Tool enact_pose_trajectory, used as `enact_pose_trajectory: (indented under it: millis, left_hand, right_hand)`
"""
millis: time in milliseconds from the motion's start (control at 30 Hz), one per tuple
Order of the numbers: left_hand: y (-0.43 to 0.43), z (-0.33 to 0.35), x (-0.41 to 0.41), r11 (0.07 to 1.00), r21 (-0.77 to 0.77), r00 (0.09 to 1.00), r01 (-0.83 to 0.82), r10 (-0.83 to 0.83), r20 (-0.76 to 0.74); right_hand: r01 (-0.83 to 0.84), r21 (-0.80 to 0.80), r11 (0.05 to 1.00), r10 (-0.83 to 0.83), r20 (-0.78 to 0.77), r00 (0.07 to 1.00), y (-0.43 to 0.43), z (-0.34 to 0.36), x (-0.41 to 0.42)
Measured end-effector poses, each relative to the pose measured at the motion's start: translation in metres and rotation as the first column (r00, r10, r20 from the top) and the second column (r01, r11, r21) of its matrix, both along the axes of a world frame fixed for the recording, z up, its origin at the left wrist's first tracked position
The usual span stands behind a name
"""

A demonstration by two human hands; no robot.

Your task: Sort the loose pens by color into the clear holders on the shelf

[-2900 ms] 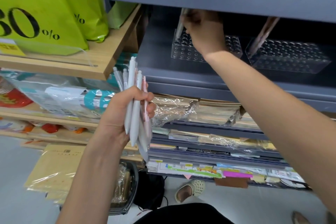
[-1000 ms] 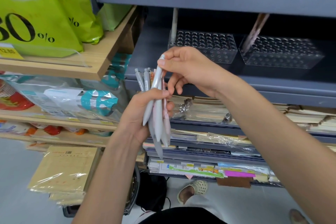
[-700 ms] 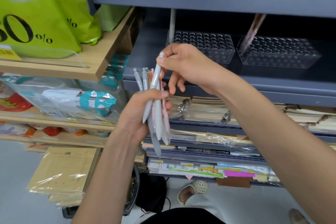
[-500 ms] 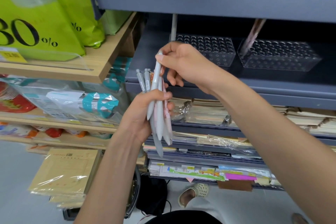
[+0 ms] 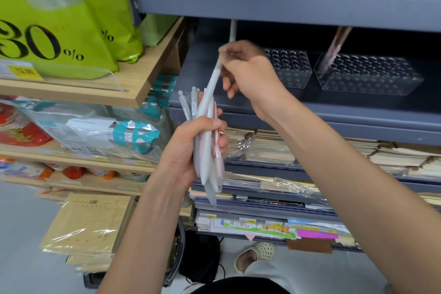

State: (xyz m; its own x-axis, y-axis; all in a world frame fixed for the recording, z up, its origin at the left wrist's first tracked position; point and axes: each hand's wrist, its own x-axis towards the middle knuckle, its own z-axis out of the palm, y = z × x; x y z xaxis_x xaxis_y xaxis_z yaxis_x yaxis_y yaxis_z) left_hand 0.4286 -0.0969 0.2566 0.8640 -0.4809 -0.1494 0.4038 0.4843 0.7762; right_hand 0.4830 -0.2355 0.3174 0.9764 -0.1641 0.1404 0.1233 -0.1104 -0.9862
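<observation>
The left hand (image 5: 188, 148) grips a bundle (image 5: 208, 169) of white, grey and pink pens, tips down, near the shelf (image 5: 334, 114) front. The right hand (image 5: 250, 74) pinches the top end of one white pen (image 5: 211, 89); its lower part lies within the bundle. Two clear holders stand farther back on the shelf. The left holder (image 5: 293, 67) carries an upright pen (image 5: 232, 30) at its left end. The right holder (image 5: 367, 76) carries a leaning pink pen (image 5: 334, 48) at its left end.

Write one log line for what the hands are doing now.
left hand: holds pen bundle | right hand: pinches top of white pen in bundle | clear holders: nearly empty
</observation>
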Motion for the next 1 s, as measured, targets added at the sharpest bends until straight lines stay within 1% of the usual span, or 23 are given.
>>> enact_pose_trajectory:
  millis: [67,200,233,300,367,467,533,600,700,900,1000]
  left_hand:
    - [-0.002,-0.002,-0.002,0.999,0.033,1.0,-0.012,0.012,-0.016]
    - [-0.004,-0.002,-0.002,0.995,0.095,0.998,-0.038,0.043,-0.052]
    - [-0.004,-0.001,-0.001,0.994,0.104,0.998,-0.044,0.049,-0.05]
    - [-0.001,-0.001,0.0,0.992,0.111,0.998,-0.054,0.058,-0.037]
    - [0.002,-0.002,0.002,0.992,0.108,0.998,-0.058,0.062,-0.033]
    - [0.006,-0.005,0.004,0.992,0.112,0.997,-0.063,0.068,-0.046]
    - [0.006,-0.006,0.005,0.991,0.111,0.995,-0.07,0.077,-0.062]
    - [0.006,-0.008,0.006,0.991,0.112,0.995,-0.069,0.077,-0.067]
    - [0.007,-0.01,0.006,0.993,0.107,0.996,-0.056,0.063,-0.065]
    - [0.013,-0.011,0.008,0.995,0.09,0.996,-0.053,0.06,-0.068]
    - [0.017,-0.011,0.008,0.994,0.093,0.995,-0.059,0.066,-0.073]
  right_hand:
    - [0.07,0.067,0.995,-0.071,0.02,0.997,-0.006,0.002,0.004]
    - [0.051,0.139,0.989,-0.059,0.051,0.997,-0.013,0.001,0.001]
    - [0.069,0.164,0.984,-0.081,0.069,0.994,-0.016,0.0,-0.001]
    - [0.142,0.237,0.961,-0.176,0.129,0.976,-0.025,0.002,-0.004]
    - [0.231,0.265,0.936,-0.294,0.228,0.928,-0.038,0.006,-0.007]
    - [0.342,0.248,0.907,-0.415,0.372,0.83,-0.055,0.009,-0.01]
    - [0.401,0.189,0.896,-0.443,0.417,0.794,-0.063,0.009,-0.009]
    - [0.439,0.101,0.893,-0.438,0.422,0.794,-0.067,0.008,-0.006]
    - [0.517,-0.059,0.854,-0.448,0.419,0.789,-0.069,0.008,0.001]
    - [0.487,-0.286,0.825,-0.4,0.312,0.862,-0.061,0.013,0.026]
    - [0.448,-0.411,0.794,-0.375,0.249,0.893,-0.054,0.02,0.035]
